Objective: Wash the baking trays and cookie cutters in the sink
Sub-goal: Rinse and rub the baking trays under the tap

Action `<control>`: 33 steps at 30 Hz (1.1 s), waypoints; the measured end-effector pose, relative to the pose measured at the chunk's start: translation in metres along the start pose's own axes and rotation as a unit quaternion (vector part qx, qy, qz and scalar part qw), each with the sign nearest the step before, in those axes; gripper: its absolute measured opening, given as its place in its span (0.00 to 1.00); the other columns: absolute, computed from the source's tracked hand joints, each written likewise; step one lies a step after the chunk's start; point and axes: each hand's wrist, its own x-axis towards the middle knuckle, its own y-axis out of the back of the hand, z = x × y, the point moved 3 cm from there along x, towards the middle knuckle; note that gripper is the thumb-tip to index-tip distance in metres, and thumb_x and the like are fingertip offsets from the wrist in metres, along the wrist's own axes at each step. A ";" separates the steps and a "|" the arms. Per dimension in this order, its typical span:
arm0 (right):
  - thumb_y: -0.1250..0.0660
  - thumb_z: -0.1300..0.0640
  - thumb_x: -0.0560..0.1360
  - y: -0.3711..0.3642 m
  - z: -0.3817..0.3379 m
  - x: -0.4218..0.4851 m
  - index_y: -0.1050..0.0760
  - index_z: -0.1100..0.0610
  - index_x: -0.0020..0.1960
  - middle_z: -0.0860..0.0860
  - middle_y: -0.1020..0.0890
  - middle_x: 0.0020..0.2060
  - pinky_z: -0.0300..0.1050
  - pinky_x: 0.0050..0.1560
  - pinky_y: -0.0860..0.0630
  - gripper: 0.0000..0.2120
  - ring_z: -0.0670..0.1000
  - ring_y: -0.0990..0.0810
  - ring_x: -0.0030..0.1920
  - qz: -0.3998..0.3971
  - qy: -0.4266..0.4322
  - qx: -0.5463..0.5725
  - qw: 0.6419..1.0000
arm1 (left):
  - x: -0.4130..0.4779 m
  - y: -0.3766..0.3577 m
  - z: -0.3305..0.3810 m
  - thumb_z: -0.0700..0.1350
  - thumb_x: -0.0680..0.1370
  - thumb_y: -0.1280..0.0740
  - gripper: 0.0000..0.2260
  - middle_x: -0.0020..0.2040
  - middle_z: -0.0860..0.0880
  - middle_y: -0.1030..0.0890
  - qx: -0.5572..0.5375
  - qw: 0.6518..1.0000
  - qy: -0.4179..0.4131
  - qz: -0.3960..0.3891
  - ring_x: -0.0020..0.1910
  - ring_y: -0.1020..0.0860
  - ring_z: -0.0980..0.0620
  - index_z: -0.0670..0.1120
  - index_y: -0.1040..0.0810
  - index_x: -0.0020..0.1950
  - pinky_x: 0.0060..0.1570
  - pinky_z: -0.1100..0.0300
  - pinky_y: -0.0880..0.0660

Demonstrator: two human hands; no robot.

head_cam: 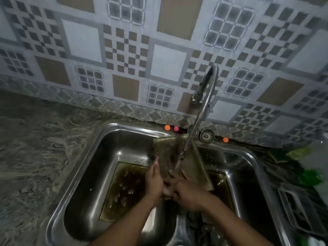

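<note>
A greenish baking tray [193,162] is held tilted upright over the divider of the double steel sink [106,137], under water running from the flexible faucet [200,118]. My left hand [154,181] grips its lower left edge. My right hand [184,189] holds its lower part, fingers spread on the wet face. A second tray [124,190] lies flat in the left basin with water and bubbles in it. Another tray [220,183] lies in the right basin, partly hidden by the held tray. No cookie cutters can be made out.
A marbled stone counter [35,148] runs left of the sink. A patterned tile wall [124,50] stands behind. A drain strainer [207,136] and small orange and pink balls [167,127] rest on the back rim. A plastic rack [298,208] and green items [310,176] sit at right.
</note>
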 end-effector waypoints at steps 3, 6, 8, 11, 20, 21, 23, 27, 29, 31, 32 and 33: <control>0.43 0.52 0.78 0.004 -0.008 -0.032 0.23 0.45 0.62 0.41 0.29 0.68 0.47 0.71 0.35 0.15 0.45 0.35 0.71 0.053 0.005 0.016 0.998 | 0.002 0.004 0.001 0.43 0.82 0.36 0.17 0.62 0.52 0.23 0.087 0.995 -0.051 0.006 0.62 0.26 0.56 0.46 0.28 0.72 0.50 0.79 0.32; 0.47 0.45 0.80 0.013 0.007 -0.055 0.25 0.47 0.58 0.46 0.26 0.58 0.47 0.56 0.27 0.14 0.49 0.28 0.59 0.097 -0.077 -0.043 0.991 | 0.001 0.004 0.001 0.40 0.81 0.35 0.21 0.62 0.52 0.23 0.099 0.994 -0.044 -0.002 0.61 0.25 0.56 0.49 0.31 0.74 0.51 0.73 0.29; 0.51 0.43 0.79 0.016 0.027 -0.058 0.26 0.48 0.55 0.47 0.26 0.55 0.46 0.52 0.25 0.17 0.49 0.27 0.57 0.139 -0.146 -0.078 0.976 | 0.000 0.003 0.006 0.38 0.82 0.37 0.22 0.64 0.53 0.26 0.112 0.992 -0.050 -0.005 0.64 0.28 0.56 0.49 0.32 0.75 0.57 0.69 0.30; 0.51 0.43 0.79 0.012 0.034 -0.050 0.25 0.50 0.53 0.49 0.25 0.53 0.48 0.50 0.24 0.19 0.51 0.27 0.56 0.208 -0.177 -0.094 0.957 | 0.003 0.001 0.016 0.38 0.82 0.39 0.21 0.65 0.55 0.29 0.132 0.989 -0.067 -0.004 0.65 0.32 0.58 0.49 0.32 0.75 0.62 0.67 0.36; 0.45 0.51 0.80 0.003 0.038 -0.025 0.28 0.54 0.57 0.52 0.28 0.54 0.48 0.51 0.26 0.12 0.54 0.27 0.55 0.254 -0.209 -0.074 0.941 | 0.000 0.012 0.005 0.37 0.83 0.40 0.20 0.72 0.48 0.28 0.141 0.988 -0.060 -0.018 0.69 0.29 0.52 0.51 0.30 0.74 0.59 0.68 0.31; 0.46 0.51 0.79 0.005 0.040 -0.013 0.28 0.55 0.59 0.54 0.28 0.55 0.49 0.54 0.27 0.14 0.56 0.27 0.56 0.261 -0.211 -0.089 0.938 | -0.003 0.012 0.002 0.38 0.83 0.40 0.20 0.72 0.49 0.28 0.146 0.987 -0.058 -0.031 0.67 0.29 0.54 0.52 0.29 0.73 0.56 0.70 0.30; 0.50 0.48 0.78 0.011 0.039 0.012 0.31 0.56 0.66 0.56 0.28 0.60 0.55 0.64 0.31 0.22 0.59 0.29 0.62 0.261 -0.213 -0.089 0.937 | -0.011 0.010 -0.002 0.38 0.82 0.39 0.19 0.70 0.51 0.26 0.157 0.983 -0.068 -0.070 0.65 0.27 0.56 0.56 0.27 0.71 0.53 0.71 0.29; 0.49 0.43 0.79 0.015 0.051 0.054 0.42 0.52 0.76 0.59 0.43 0.74 0.61 0.75 0.47 0.28 0.65 0.46 0.75 0.204 -0.300 0.044 0.931 | -0.017 0.012 -0.005 0.39 0.82 0.39 0.18 0.66 0.53 0.23 0.165 0.978 -0.076 -0.099 0.62 0.23 0.56 0.63 0.25 0.62 0.55 0.69 0.26; 0.55 0.38 0.77 0.010 0.036 0.061 0.55 0.42 0.79 0.55 0.49 0.79 0.66 0.74 0.45 0.31 0.65 0.47 0.76 0.189 -0.184 -0.003 0.964 | -0.014 0.017 -0.001 0.37 0.82 0.40 0.17 0.64 0.53 0.22 0.184 0.976 -0.079 -0.081 0.63 0.24 0.55 0.58 0.25 0.63 0.55 0.72 0.28; 0.52 0.42 0.78 0.005 0.030 0.061 0.46 0.44 0.78 0.50 0.38 0.77 0.60 0.71 0.34 0.28 0.60 0.34 0.73 0.195 -0.079 -0.038 0.977 | -0.010 0.025 -0.002 0.37 0.82 0.40 0.16 0.63 0.54 0.22 0.196 0.974 -0.077 -0.082 0.63 0.25 0.55 0.56 0.25 0.64 0.59 0.64 0.26; 0.49 0.45 0.79 0.007 0.039 0.060 0.36 0.49 0.74 0.52 0.31 0.73 0.54 0.69 0.31 0.25 0.58 0.29 0.69 0.213 -0.107 -0.001 0.971 | -0.010 0.027 -0.003 0.39 0.83 0.41 0.16 0.63 0.54 0.23 0.204 0.972 -0.070 -0.094 0.63 0.25 0.55 0.56 0.25 0.65 0.58 0.63 0.25; 0.47 0.45 0.79 0.012 0.050 0.059 0.31 0.53 0.70 0.55 0.27 0.69 0.49 0.68 0.32 0.23 0.57 0.27 0.67 0.234 -0.178 0.030 0.955 | -0.011 0.027 -0.005 0.40 0.83 0.41 0.16 0.64 0.55 0.24 0.212 0.969 -0.063 -0.107 0.63 0.25 0.55 0.56 0.25 0.66 0.56 0.65 0.25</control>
